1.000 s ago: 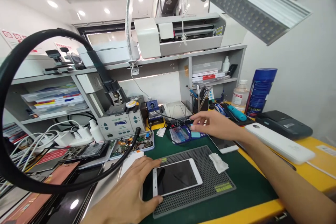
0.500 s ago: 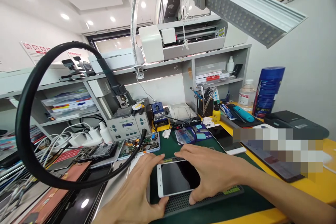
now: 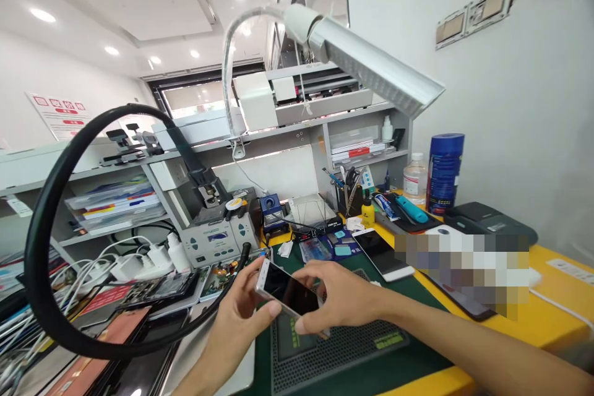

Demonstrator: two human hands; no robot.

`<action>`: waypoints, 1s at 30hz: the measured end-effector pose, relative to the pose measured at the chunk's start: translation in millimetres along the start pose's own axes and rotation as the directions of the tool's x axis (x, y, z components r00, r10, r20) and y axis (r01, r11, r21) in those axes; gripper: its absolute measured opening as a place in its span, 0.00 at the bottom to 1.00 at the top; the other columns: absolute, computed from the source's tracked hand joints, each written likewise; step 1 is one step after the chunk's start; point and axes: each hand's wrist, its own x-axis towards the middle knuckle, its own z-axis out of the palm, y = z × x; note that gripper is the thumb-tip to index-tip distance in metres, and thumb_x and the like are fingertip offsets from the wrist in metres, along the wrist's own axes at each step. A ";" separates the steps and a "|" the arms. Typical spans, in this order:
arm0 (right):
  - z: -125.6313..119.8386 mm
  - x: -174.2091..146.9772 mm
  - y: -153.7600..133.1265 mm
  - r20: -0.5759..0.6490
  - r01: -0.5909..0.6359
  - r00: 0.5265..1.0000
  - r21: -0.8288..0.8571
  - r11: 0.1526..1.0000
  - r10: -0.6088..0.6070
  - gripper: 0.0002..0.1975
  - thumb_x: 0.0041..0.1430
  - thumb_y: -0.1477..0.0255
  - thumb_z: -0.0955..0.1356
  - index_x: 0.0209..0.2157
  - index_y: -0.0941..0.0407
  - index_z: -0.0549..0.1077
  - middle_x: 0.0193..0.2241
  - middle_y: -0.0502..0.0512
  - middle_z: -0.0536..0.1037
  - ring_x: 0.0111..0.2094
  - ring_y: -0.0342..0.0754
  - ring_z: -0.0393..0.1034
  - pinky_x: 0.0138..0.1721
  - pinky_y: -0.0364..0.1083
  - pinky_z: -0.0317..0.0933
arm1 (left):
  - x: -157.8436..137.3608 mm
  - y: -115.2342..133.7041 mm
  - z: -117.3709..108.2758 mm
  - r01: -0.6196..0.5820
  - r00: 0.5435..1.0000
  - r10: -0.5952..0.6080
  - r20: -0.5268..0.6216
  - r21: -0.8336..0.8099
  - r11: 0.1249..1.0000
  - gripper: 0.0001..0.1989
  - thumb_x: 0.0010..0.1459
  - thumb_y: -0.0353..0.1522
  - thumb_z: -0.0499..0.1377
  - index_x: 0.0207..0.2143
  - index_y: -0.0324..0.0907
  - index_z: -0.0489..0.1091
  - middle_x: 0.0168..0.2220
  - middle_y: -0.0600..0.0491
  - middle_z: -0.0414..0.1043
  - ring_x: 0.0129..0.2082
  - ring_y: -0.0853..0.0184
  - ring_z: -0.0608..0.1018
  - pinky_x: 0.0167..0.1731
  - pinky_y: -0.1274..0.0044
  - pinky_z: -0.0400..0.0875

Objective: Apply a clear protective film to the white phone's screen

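A white smartphone (image 3: 288, 289) with a dark screen is held tilted above the mat, between both hands. My left hand (image 3: 244, 306) grips its left end, thumb along the near edge and fingers behind. My right hand (image 3: 341, 297) wraps the right end, thumb on the near edge and fingers at the far edge. Below lies a dark perforated pad (image 3: 334, 356) with yellow-green print, resting on a green mat (image 3: 417, 334). To the right of the hands a second white phone (image 3: 383, 253) lies flat, black screen up.
A thick black hose (image 3: 41, 247) loops at the left, its tip near a tray of small parts (image 3: 218, 278). Behind stands a grey rework station (image 3: 218, 238). A yellow bottle (image 3: 368, 211) and tool holder (image 3: 349, 198) stand at the back. Stacked phone parts (image 3: 153, 340) fill the left side.
The phone has come up off the pad and turned, now tilted in both hands. The left fingers have closed behind it. The camera view has shifted right.
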 end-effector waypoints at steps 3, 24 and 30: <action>0.4 3.9 3.7 -0.049 0.050 0.998 0.159 0.986 -0.043 0.24 0.48 0.60 0.79 0.46 0.55 0.81 0.37 0.51 0.77 0.37 0.47 0.69 0.34 0.43 0.61 | 9.0 11.1 26.5 0.053 0.999 -0.053 0.000 -0.069 0.996 0.29 0.56 0.44 0.71 0.56 0.42 0.72 0.58 0.43 0.75 0.60 0.51 0.75 0.59 0.68 0.69; -107.5 -21.8 33.8 0.248 -0.250 0.898 -0.396 0.884 0.365 0.22 0.36 0.68 0.79 0.38 0.56 0.84 0.30 0.51 0.80 0.30 0.49 0.72 0.28 0.43 0.59 | 31.7 18.7 26.6 0.283 0.890 -0.453 -0.047 -0.722 0.632 0.25 0.72 0.39 0.52 0.61 0.29 0.68 0.52 0.32 0.78 0.37 0.54 0.85 0.39 0.62 0.82; -96.4 -20.9 44.3 0.261 -0.296 0.863 -0.432 0.852 0.432 0.11 0.36 0.72 0.77 0.27 0.57 0.80 0.23 0.48 0.76 0.26 0.46 0.69 0.25 0.42 0.56 | 30.2 15.9 20.1 0.316 0.893 -0.449 0.041 -0.767 0.558 0.25 0.72 0.39 0.50 0.63 0.31 0.66 0.55 0.31 0.76 0.36 0.54 0.84 0.36 0.63 0.81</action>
